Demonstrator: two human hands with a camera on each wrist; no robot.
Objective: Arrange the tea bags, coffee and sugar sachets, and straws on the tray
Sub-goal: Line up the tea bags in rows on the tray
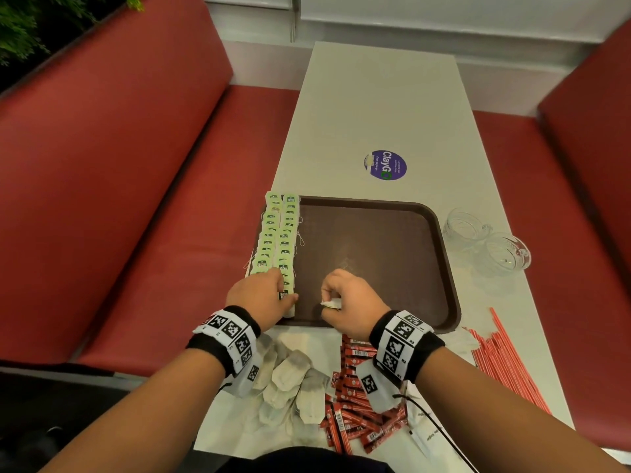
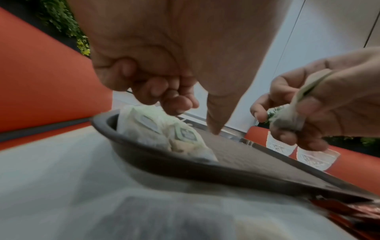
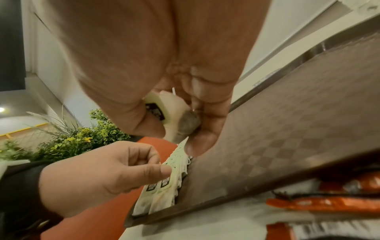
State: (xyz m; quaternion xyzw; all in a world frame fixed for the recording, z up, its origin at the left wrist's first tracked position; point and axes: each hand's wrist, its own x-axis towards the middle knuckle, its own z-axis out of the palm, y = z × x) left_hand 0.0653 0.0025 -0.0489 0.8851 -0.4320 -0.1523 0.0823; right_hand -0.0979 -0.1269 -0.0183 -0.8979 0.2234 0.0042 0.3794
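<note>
A brown tray point(image 1: 375, 240) lies mid-table. Two columns of green-tagged tea bags point(image 1: 278, 233) run along its left edge. My left hand point(image 1: 285, 291) is at the near end of those columns. Its fingers point(image 2: 174, 104) are curled just above the nearest bags point(image 2: 164, 133) and hold nothing, while the thumb touches the bags' side. My right hand point(image 1: 329, 298) hovers over the tray's near part and grips one folded tea bag point(image 3: 170, 110). Loose tea bags point(image 1: 290, 380), red sachets point(image 1: 355, 404) and red-striped straws point(image 1: 505, 363) lie on the table near me.
Two clear glass cups point(image 1: 467, 227) point(image 1: 508, 252) stand right of the tray. A purple round sticker point(image 1: 385, 164) marks the white table beyond it. Red bench seats point(image 1: 136, 199) flank the table on both sides. Most of the tray floor point(image 3: 287, 129) is bare.
</note>
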